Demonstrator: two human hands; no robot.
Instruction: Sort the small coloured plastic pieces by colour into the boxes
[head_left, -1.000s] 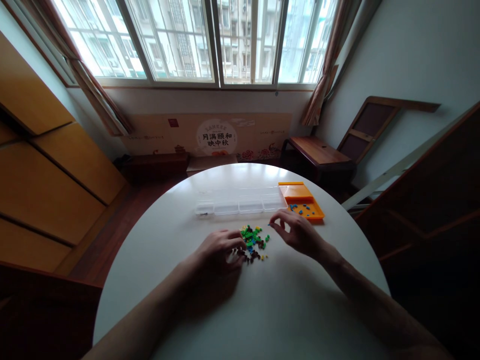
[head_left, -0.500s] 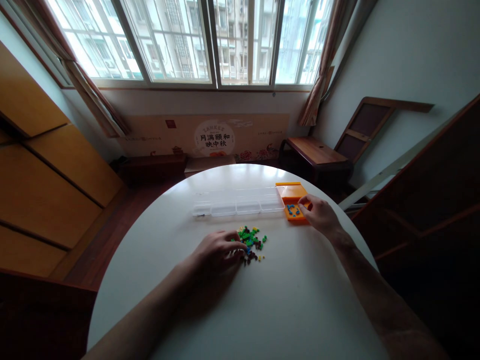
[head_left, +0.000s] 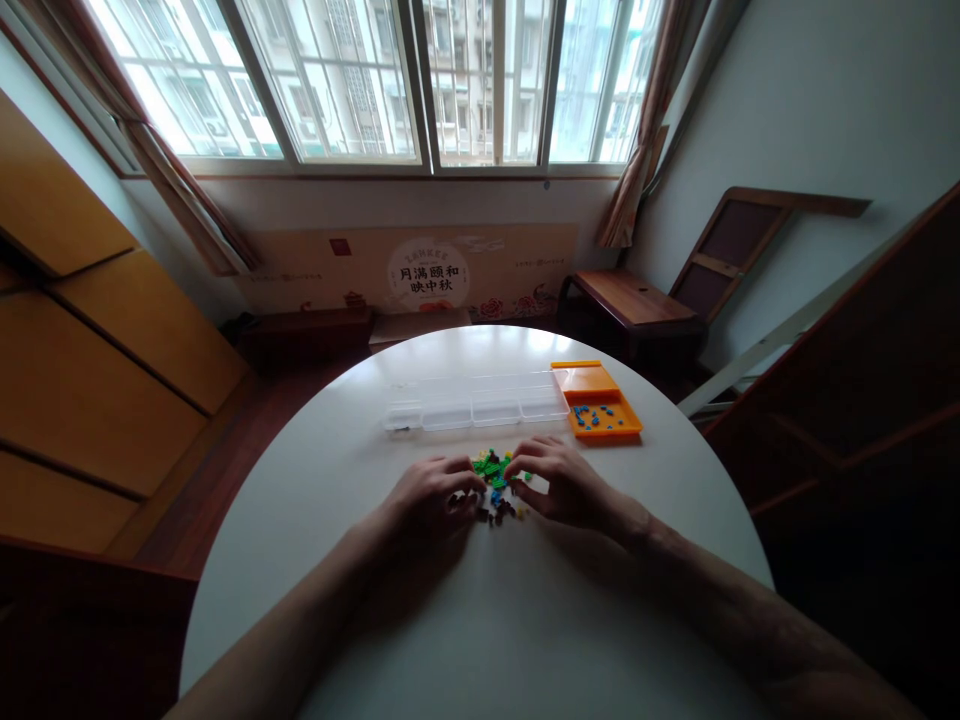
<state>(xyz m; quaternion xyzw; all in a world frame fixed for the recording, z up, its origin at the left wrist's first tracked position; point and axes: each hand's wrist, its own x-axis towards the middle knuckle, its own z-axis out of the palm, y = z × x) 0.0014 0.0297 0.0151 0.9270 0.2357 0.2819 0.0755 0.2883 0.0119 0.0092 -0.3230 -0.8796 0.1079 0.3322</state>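
A small heap of tiny bricks, green, blue, yellow and dark brown, lies on the round white table. My left hand rests at the heap's left edge, its fingertips among the dark pieces. My right hand sits at the right edge of the heap, fingers curled onto the bricks. Whether either hand pinches a piece is too small to tell. Behind the heap stands a clear compartment box. An orange tray with several blue bricks in it lies to the box's right.
The table's far edge runs just behind the clear box. A low wooden bench and a leaning wooden frame stand at the right by the wall. Yellow cabinets fill the left side. Windows span the back wall.
My right hand has come back from the orange tray to the right side of the brick heap. My left hand has stayed at the heap.
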